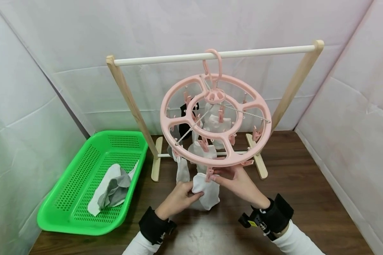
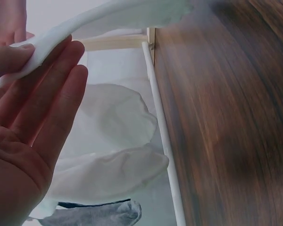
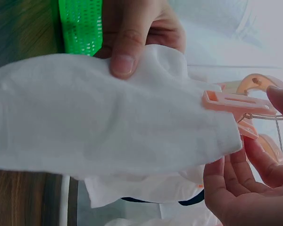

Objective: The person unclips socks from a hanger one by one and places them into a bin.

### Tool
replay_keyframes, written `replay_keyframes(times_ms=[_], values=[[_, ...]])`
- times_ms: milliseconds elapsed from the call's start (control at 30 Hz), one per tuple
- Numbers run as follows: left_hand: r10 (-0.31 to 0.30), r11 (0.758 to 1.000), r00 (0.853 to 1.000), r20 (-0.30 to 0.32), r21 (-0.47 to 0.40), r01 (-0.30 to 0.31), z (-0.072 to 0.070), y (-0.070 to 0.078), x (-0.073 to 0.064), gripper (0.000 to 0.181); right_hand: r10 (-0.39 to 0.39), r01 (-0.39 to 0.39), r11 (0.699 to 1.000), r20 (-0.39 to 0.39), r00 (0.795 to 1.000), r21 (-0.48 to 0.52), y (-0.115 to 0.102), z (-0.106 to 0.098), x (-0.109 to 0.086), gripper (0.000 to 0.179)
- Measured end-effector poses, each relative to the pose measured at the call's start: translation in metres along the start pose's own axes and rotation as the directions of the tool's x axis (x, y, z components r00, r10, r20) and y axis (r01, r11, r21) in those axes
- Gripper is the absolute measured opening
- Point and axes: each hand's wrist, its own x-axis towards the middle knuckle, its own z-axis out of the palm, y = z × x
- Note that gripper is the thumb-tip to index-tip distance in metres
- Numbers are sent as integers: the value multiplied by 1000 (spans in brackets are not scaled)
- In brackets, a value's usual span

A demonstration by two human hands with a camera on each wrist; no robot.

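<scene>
A white sock point(image 1: 208, 196) hangs at the near edge of the round pink clip hanger point(image 1: 265, 117). My left hand point(image 1: 176, 199) pinches the sock's side between thumb and fingers; in the left wrist view the other fingers point(image 2: 61, 103) are stretched out below the fabric. With thumb and fingers my right hand point(image 1: 239, 184) grips a pink clothes peg point(image 3: 233, 101) on the hanger's rim. The peg's jaws lie over the sock's upper edge. Behind it, more white socks point(image 1: 217, 124), a black sock point(image 1: 184, 124) and a grey sock point(image 2: 94, 214) hang from other pegs.
The hanger hooks over the white rail point(image 1: 166, 58) of a wooden stand point(image 1: 127, 99). To the left, a green plastic basket point(image 1: 44, 212) holds white and grey fabric pieces point(image 1: 113, 189). A dark wooden tabletop point(image 1: 319, 198) lies beneath, with pale sheets point(image 1: 354, 117) around it.
</scene>
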Motion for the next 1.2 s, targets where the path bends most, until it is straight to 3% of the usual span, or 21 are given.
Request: replay_keyframes(times_ms=[367,633,867,1200], values=[[-23,1000,999,27,-12,23,7,1,0,15,38,-32,994,-57,998,102,-2,3,2,32],[-33,999,999,27,-7,33,8,2,-2,16,-26,32,995,-68,997,91,2,2,2,27],[-49,998,998,34,-25,50,7,2,-4,15,-21,25,999,-73,997,49,2,2,4,25],[-59,998,998,33,-13,60,0,1,-7,15,-22,27,998,-73,997,65,2,1,5,28]])
